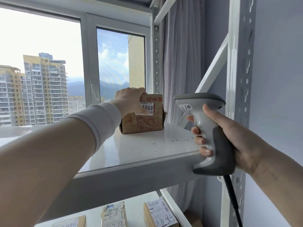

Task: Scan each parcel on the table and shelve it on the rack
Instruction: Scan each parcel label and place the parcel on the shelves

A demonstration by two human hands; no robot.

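Your left hand (pixel 129 102) reaches out over the upper shelf (pixel 147 149) of the white rack (pixel 237 79) and grips the brown parcel (pixel 144 122) by its top left corner. The fingers curl over the top edge and the thumb lies across the front, beside the white label (pixel 147 108) that reads 4068. The parcel stands upright on the shelf, toward the back and near the window (pixel 49 63); its base rests on the shelf surface.

Your right hand (pixel 232 136) is wrapped around the handle of a grey and white scanner (pixel 205 125), held upright at the front right corner of the same shelf, well apart from the parcel. Its head points left, toward the parcel. A black cable (pixel 232 202) hangs down from the base of the handle.

On the shelf below, three more parcels show: one at the left edge (pixel 72 222), one in the middle (pixel 114 213) and one to the right (pixel 160 213), each with a printed label and handwriting. A pale curtain (pixel 180 63) hangs behind the rack.
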